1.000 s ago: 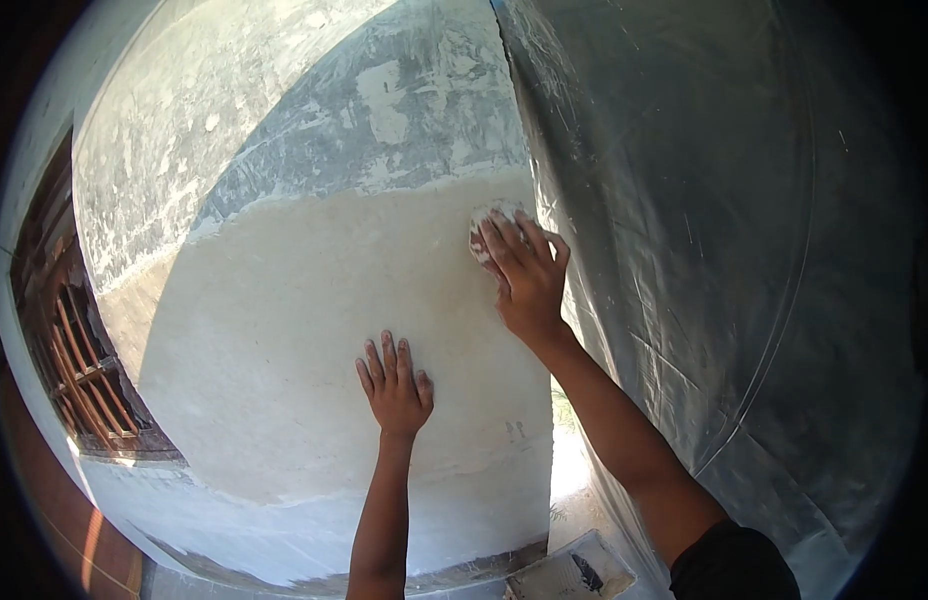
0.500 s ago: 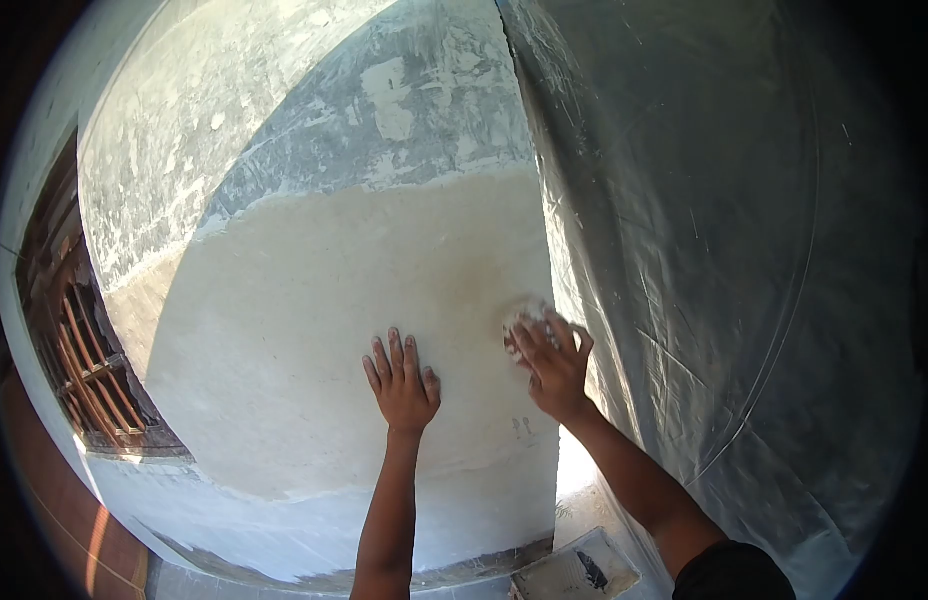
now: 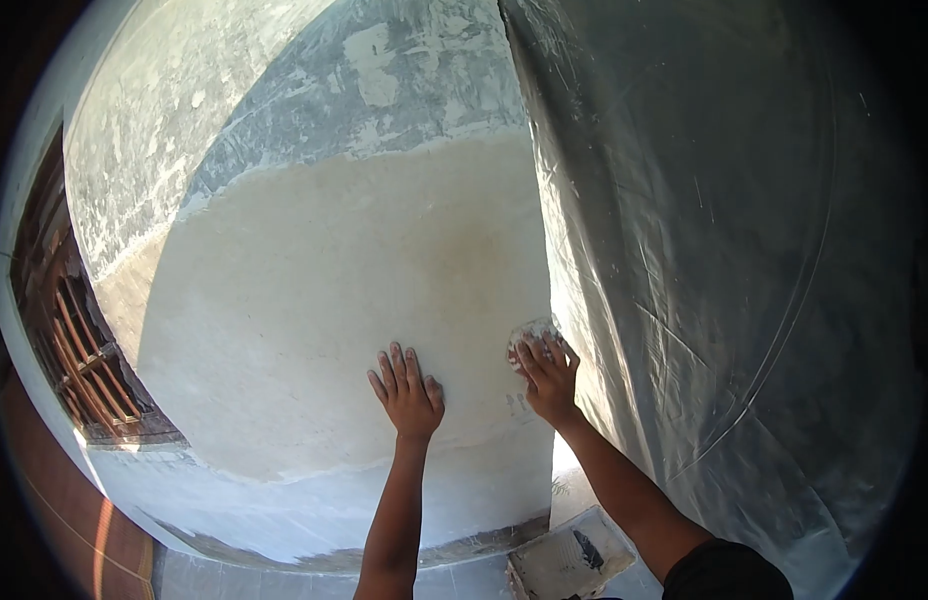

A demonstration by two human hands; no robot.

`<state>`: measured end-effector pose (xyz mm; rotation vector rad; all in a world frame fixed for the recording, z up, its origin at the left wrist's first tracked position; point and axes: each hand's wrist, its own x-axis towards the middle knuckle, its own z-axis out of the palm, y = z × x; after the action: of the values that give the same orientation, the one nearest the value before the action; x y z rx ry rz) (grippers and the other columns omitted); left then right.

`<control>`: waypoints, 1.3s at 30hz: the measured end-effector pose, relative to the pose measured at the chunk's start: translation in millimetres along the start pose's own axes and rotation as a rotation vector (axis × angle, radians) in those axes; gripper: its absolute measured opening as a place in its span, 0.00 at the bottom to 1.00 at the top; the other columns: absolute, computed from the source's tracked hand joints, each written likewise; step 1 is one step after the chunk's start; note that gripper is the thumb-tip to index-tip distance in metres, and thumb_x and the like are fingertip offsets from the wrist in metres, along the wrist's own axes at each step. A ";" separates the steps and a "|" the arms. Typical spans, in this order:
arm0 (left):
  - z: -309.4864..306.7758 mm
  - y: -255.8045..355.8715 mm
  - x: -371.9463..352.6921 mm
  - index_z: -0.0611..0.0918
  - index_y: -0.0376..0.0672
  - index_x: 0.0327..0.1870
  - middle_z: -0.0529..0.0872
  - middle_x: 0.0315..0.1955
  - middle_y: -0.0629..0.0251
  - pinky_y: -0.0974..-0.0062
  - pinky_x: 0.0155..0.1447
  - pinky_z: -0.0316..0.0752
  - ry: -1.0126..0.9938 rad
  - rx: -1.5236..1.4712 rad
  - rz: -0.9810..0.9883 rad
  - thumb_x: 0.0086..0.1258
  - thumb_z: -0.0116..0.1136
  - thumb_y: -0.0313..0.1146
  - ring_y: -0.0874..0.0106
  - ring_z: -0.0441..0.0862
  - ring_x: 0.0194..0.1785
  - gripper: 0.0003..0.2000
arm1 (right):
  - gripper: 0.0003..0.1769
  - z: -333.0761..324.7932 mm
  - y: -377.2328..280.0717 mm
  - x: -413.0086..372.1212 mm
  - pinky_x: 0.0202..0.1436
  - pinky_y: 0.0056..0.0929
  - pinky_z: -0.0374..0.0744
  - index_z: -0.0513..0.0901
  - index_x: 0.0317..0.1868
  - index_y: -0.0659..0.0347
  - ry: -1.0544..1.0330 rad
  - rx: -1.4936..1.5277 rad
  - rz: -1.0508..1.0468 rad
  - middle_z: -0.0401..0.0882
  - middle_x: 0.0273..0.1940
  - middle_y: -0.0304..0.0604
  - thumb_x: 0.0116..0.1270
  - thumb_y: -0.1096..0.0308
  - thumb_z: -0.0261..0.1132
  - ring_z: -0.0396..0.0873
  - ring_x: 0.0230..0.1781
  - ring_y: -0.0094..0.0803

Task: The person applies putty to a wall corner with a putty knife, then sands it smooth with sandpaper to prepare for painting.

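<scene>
A plastered wall (image 3: 314, 290) with a smooth, pale lower area fills the middle of the head view. Flat against it lies my left hand (image 3: 411, 400), fingers spread and dusted white, holding nothing. My right hand (image 3: 549, 380) presses a round, white-dusted pad (image 3: 519, 345) to the wall close to its right edge. The fingers lie over the pad and cover much of it, so its exact kind is hidden.
A dark plastic sheet (image 3: 724, 280) hangs along the wall's right edge. Down by the wall's foot sits a dusty tray (image 3: 564, 570) with a dark object (image 3: 587, 550) in it. A window with brown bars (image 3: 89, 360) is at left.
My right hand has moved the pad lower on the wall. My left hand stays flat, also a little lower. The view has tilted slightly downward.
</scene>
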<state>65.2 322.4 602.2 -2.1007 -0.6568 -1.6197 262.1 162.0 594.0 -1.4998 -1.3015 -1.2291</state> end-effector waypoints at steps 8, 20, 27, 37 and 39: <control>-7.0 47.3 -145.5 0.66 0.37 0.75 0.61 0.78 0.51 0.44 0.81 0.44 -0.328 -0.048 -0.077 0.70 0.51 0.38 0.51 0.52 0.82 0.31 | 0.29 -25.1 -31.3 -179.5 0.70 0.50 0.62 0.79 0.66 0.52 -0.546 0.159 0.204 0.78 0.64 0.39 0.61 0.72 0.67 0.72 0.68 0.41; -117.0 146.7 -440.1 0.54 0.37 0.79 0.51 0.80 0.50 0.48 0.83 0.43 -1.793 -0.266 -0.440 0.68 0.55 0.35 0.41 0.44 0.82 0.39 | 0.24 -143.4 -29.0 -428.2 0.58 0.46 0.70 0.83 0.59 0.53 -1.177 0.120 0.754 0.85 0.55 0.40 0.61 0.78 0.61 0.80 0.55 0.40; -98.5 202.2 -513.0 0.53 0.34 0.79 0.50 0.80 0.46 0.48 0.82 0.43 -1.600 -0.339 -0.711 0.69 0.54 0.33 0.40 0.43 0.82 0.38 | 0.21 -160.1 -23.1 -493.8 0.54 0.47 0.74 0.85 0.56 0.53 -1.393 0.095 0.982 0.86 0.49 0.45 0.63 0.77 0.60 0.81 0.51 0.46; -88.4 235.4 -613.9 0.52 0.30 0.77 0.46 0.78 0.36 0.39 0.80 0.40 -1.357 -0.368 -0.637 0.70 0.54 0.34 0.36 0.38 0.81 0.37 | 0.18 -58.3 20.5 -592.5 0.52 0.48 0.74 0.83 0.55 0.63 -1.266 -0.102 0.830 0.83 0.44 0.50 0.64 0.75 0.62 0.80 0.49 0.49; -91.4 236.8 -622.8 0.50 0.32 0.77 0.45 0.78 0.35 0.38 0.80 0.40 -1.342 -0.401 -0.619 0.71 0.52 0.35 0.34 0.38 0.81 0.37 | 0.19 -48.2 1.3 -608.9 0.54 0.47 0.70 0.81 0.57 0.65 -1.295 -0.231 0.688 0.82 0.48 0.48 0.65 0.72 0.64 0.77 0.55 0.44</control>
<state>-0.5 4.6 13.2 -3.3925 -1.5616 -0.2388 251.8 -22.0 11.7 -2.7661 -1.1184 0.1815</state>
